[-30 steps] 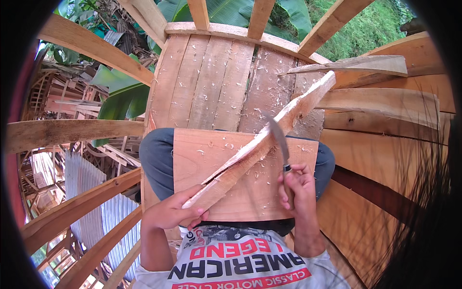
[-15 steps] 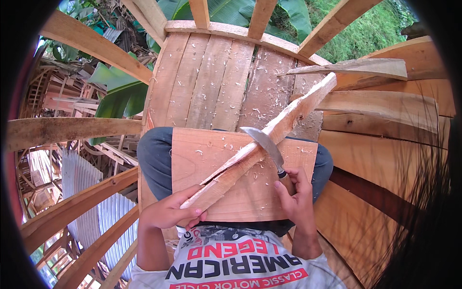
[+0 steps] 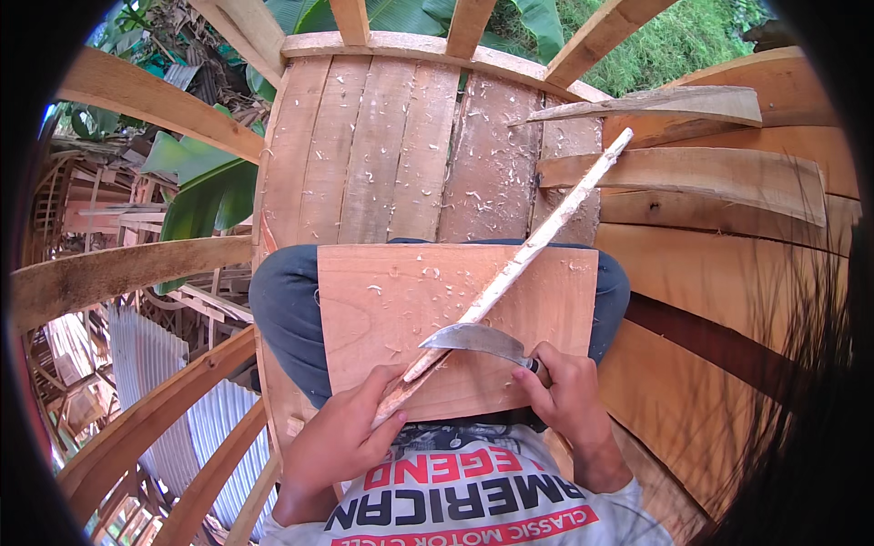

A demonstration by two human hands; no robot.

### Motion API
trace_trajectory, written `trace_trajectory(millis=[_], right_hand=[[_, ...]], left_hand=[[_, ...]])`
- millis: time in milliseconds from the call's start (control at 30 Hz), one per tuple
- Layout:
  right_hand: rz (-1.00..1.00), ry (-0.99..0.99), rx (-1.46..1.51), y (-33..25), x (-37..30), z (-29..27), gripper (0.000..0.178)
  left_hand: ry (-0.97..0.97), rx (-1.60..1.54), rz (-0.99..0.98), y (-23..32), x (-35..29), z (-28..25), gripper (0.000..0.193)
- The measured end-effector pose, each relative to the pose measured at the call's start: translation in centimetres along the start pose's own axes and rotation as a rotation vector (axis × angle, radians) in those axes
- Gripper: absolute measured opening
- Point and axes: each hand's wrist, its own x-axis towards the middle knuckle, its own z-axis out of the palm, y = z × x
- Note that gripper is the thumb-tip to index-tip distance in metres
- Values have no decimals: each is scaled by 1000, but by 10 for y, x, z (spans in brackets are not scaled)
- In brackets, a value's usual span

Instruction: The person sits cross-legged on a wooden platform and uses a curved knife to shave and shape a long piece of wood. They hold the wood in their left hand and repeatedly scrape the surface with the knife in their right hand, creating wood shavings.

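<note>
My left hand (image 3: 352, 425) is closed round the near end of a long, rough piece of wood (image 3: 537, 238), which slants up and away to the right with a pale narrow edge uppermost. My right hand (image 3: 562, 387) grips a knife (image 3: 478, 339) by its handle, mostly hidden in the fingers. The curved grey blade points left and lies across the wood, close to my left hand. Beneath both is a flat square board (image 3: 364, 300) resting over my lap, dotted with small curled shavings.
Shavings lie scattered over the plank floor (image 3: 364, 155) ahead. Several rough-cut wood pieces (image 3: 728, 177) are at the right, by a plank wall (image 3: 719, 273). Slatted wooden rails (image 3: 127, 273) line the left side, with corrugated sheets (image 3: 228, 437) below. Big green leaves (image 3: 205, 173) hang beyond.
The wood has been turned from its broad face onto a narrow edge. The blade has moved down along it toward my left hand. My view has shifted slightly.
</note>
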Motion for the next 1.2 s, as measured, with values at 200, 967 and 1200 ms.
trace_trajectory(millis=[200, 967, 1200], right_hand=[[10, 106, -135, 2, -3, 4, 34], [4, 190, -196, 12, 13, 2, 39], [247, 396, -251, 54, 25, -30, 40]], left_hand=[[7, 43, -13, 5, 1, 0, 42], [56, 129, -73, 4, -3, 10, 44], [66, 66, -65, 1, -4, 10, 43]])
